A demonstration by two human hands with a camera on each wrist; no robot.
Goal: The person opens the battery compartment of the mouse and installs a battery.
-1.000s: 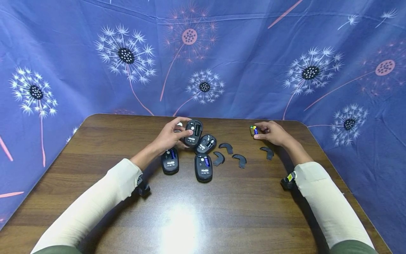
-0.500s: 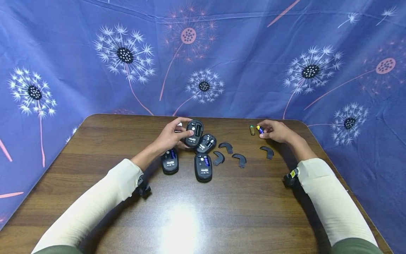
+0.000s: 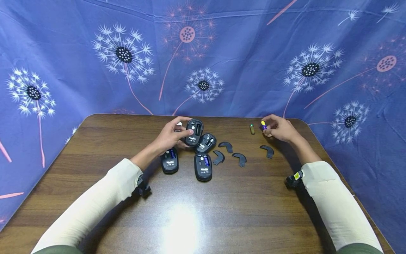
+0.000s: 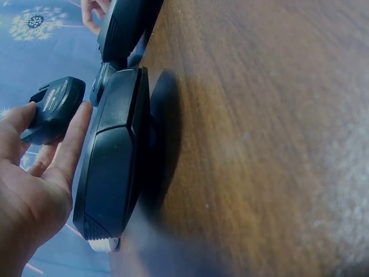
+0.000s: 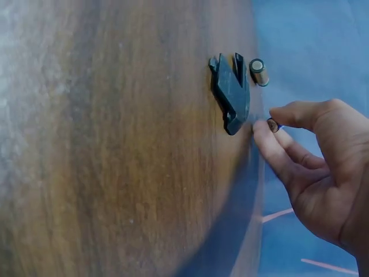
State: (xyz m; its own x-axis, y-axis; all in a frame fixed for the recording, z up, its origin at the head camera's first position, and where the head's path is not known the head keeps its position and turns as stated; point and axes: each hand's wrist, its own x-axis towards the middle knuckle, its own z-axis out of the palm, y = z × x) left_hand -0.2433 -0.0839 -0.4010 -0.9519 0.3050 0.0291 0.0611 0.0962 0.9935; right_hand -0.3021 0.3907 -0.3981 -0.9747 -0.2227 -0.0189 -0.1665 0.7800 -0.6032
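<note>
My left hand (image 3: 169, 137) holds a black computer mouse (image 3: 194, 133) with its underside facing me and its battery slot uncovered. In the left wrist view that mouse (image 4: 55, 109) sits between thumb and fingers. At the right, my right hand (image 3: 279, 128) pinches a blue battery with a yellow end (image 3: 264, 125); the right wrist view shows only the battery's end (image 5: 273, 124) between the fingertips. A green-and-gold battery (image 3: 252, 129) lies on the table just left of this hand. Nearest below the hand is a black battery cover (image 3: 267, 151).
Upturned mice (image 3: 203, 167) lie around the left hand; one (image 3: 169, 161) is partly under it and another (image 3: 206, 142) touches the held one. Several curved black covers (image 3: 239, 159) lie mid-table. A white object (image 3: 179, 124), mostly hidden, is behind the left hand. A blue cloth (image 3: 241, 63) hangs behind.
My right hand has drawn the blue battery away from the green-and-gold one, to the right, and tipped it more upright. The left hand and its mouse have stayed nearly still.
</note>
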